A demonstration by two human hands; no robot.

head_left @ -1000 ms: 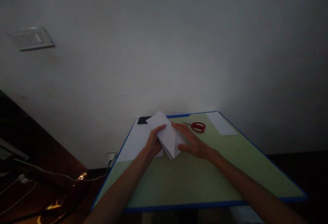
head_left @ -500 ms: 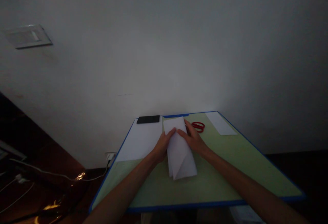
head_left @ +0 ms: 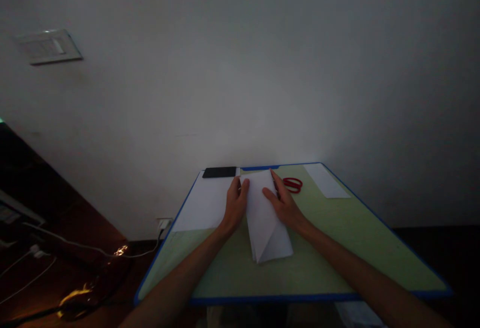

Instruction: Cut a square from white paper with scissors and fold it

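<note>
A folded sheet of white paper [head_left: 262, 218] is between my hands over the green tabletop, its far end slightly raised and a diagonal crease crossing its near end. Along its left edge, my left hand [head_left: 237, 203] grips it with the thumb on top. On the opposite edge, my right hand [head_left: 282, 202] pinches it, thumb across the upper face and fingers behind. Just beyond the right hand lie scissors with red handles [head_left: 292, 185], their blades hidden from view.
The green table [head_left: 337, 248] has a blue rim and stands against a grey wall. A black phone [head_left: 219, 172] rests at the back of a white sheet [head_left: 202, 203] on the left. A paper strip [head_left: 326, 182] lies at the back right. White cables [head_left: 93, 250] run at lower left.
My left hand has slid outward from the paper's middle to its left edge. My right thumb has shifted slightly right, and the two thumbs are now farther apart.
</note>
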